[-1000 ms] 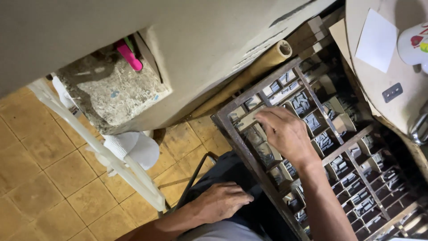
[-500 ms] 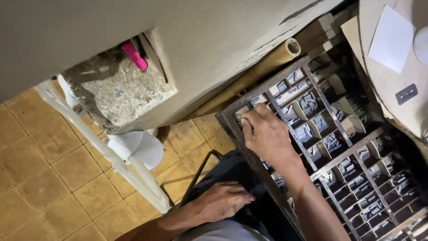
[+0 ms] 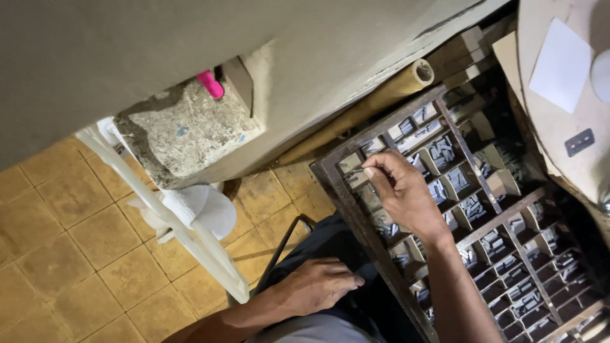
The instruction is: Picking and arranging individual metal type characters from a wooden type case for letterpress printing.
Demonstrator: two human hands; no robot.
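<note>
Head view: a person's right hand reaches into a dark wooden type case of many small compartments, thumb and forefinger pinched together on a thin metal sort at a compartment in the case's upper left corner, near the frame. The left hand rests flat on the lap, fingers loosely together and holding nothing. Picking cleanly here seems to call for a light two-finger pinch straight up, keeping neighbouring pieces undisturbed. A cardboard tube lies along the wall beside the case, and a pink-handled object pokes from a rough concrete block. Half a second earlier, the hand lay spread over compartments just below; it has since shifted toward the corner
</note>
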